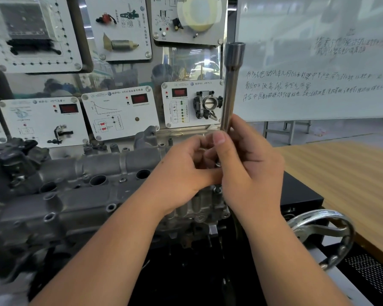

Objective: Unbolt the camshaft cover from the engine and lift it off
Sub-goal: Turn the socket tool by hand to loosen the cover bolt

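Observation:
The grey cast camshaft cover point(71, 195) lies across the engine point(192, 213) from the left to the middle, with several round plug holes along it. My right hand point(250, 168) grips a long steel socket extension point(230, 85) that stands upright above the cover's right end, its wide socket end on top. My left hand point(186, 171) curls against the tool's lower end, fingers pinching near a small metal part there. What sits between the fingers is mostly hidden. A bolt head point(218, 191) shows just below the hands.
A display board with sensor panels point(119, 115) stands right behind the engine. A whiteboard point(314, 62) fills the upper right. A chrome handwheel point(325, 237) sticks out at the lower right beside a black box point(301, 195), with a wooden table point(345, 173) beyond.

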A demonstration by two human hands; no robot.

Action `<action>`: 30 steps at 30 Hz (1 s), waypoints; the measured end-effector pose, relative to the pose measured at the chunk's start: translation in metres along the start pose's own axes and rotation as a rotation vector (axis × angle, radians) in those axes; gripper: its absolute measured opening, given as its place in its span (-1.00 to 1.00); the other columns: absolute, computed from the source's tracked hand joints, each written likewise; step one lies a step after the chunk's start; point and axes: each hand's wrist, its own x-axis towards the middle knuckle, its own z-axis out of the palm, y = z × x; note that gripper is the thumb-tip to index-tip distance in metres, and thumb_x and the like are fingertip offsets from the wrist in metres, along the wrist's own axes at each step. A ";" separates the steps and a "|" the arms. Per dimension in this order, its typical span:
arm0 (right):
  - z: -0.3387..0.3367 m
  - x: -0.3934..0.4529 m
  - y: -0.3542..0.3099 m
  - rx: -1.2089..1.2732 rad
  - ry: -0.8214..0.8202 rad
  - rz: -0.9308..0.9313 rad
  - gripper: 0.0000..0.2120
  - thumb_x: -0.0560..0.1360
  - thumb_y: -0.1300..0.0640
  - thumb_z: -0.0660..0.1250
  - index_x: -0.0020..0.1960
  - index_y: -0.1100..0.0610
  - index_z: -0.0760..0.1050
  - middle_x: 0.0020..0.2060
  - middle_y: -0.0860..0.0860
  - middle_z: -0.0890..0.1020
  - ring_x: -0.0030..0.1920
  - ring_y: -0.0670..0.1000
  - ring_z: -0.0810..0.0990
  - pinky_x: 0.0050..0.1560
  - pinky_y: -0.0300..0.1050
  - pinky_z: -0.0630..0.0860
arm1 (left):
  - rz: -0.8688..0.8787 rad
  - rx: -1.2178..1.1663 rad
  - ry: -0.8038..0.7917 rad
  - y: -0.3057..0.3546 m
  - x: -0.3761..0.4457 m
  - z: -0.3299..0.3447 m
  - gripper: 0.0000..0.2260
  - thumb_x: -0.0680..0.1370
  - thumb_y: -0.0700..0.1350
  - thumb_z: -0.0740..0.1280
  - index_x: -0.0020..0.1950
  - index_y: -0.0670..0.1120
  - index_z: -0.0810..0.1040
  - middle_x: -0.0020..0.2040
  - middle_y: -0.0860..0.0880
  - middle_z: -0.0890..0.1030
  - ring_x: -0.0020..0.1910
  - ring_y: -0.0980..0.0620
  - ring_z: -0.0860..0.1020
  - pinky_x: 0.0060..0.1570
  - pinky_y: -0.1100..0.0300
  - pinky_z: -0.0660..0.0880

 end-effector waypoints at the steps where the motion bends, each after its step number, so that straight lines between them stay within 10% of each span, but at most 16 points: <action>1: 0.000 -0.001 0.000 -0.008 0.008 -0.026 -0.68 0.62 0.03 0.26 0.35 0.05 0.53 -0.13 -0.12 0.70 -0.12 -0.08 0.71 -0.08 -0.15 0.62 | -0.005 -0.028 -0.018 0.000 0.000 -0.001 -0.55 0.42 -0.10 0.51 0.30 0.02 0.57 -0.03 -0.05 0.74 0.04 -0.12 0.71 0.10 -0.06 0.64; 5: 0.003 -0.003 0.001 0.017 0.032 -0.062 -0.58 0.66 0.07 0.19 0.50 0.09 0.36 -0.08 -0.10 0.70 -0.15 -0.09 0.70 -0.17 -0.20 0.62 | -0.008 -0.115 -0.108 0.002 -0.003 -0.003 -0.65 0.54 -0.15 0.40 0.33 -0.03 0.56 0.13 -0.01 0.73 0.18 0.03 0.68 0.16 0.21 0.59; 13: 0.000 0.003 -0.006 0.014 0.000 0.011 -0.90 0.58 -0.07 0.32 0.07 -0.25 0.49 -0.17 -0.07 0.66 -0.21 0.05 0.68 -0.20 0.17 0.63 | 0.000 0.015 0.004 0.003 -0.002 0.000 -0.60 0.46 -0.03 0.49 0.28 -0.02 0.56 0.04 -0.13 0.73 0.07 -0.31 0.66 0.13 -0.35 0.58; 16: -0.001 0.002 -0.004 -0.005 0.031 0.026 -0.86 0.60 -0.01 0.32 0.12 -0.04 0.58 -0.19 -0.11 0.67 -0.20 0.02 0.69 -0.20 0.08 0.65 | -0.008 0.010 0.010 0.003 -0.001 0.001 -0.68 0.43 -0.04 0.49 0.16 -0.03 0.57 -0.10 -0.01 0.72 -0.06 -0.17 0.67 0.16 -0.36 0.55; 24: -0.003 0.003 -0.001 -0.013 -0.074 0.014 -0.60 0.67 0.05 0.18 0.47 0.13 0.41 0.05 -0.14 0.71 -0.04 -0.05 0.72 -0.07 -0.01 0.67 | 0.006 -0.099 -0.119 0.003 -0.004 -0.003 -0.74 0.55 -0.17 0.37 0.24 -0.12 0.57 0.05 -0.06 0.74 0.12 -0.01 0.70 0.16 0.18 0.60; 30: -0.002 0.004 -0.005 0.014 -0.036 0.014 -0.79 0.63 -0.02 0.25 0.21 -0.01 0.55 -0.08 -0.11 0.69 -0.11 0.02 0.70 -0.14 0.07 0.65 | 0.038 0.012 -0.011 0.001 -0.001 0.001 -0.62 0.44 0.01 0.49 0.21 -0.02 0.56 0.00 -0.14 0.73 0.03 -0.24 0.70 0.12 -0.30 0.60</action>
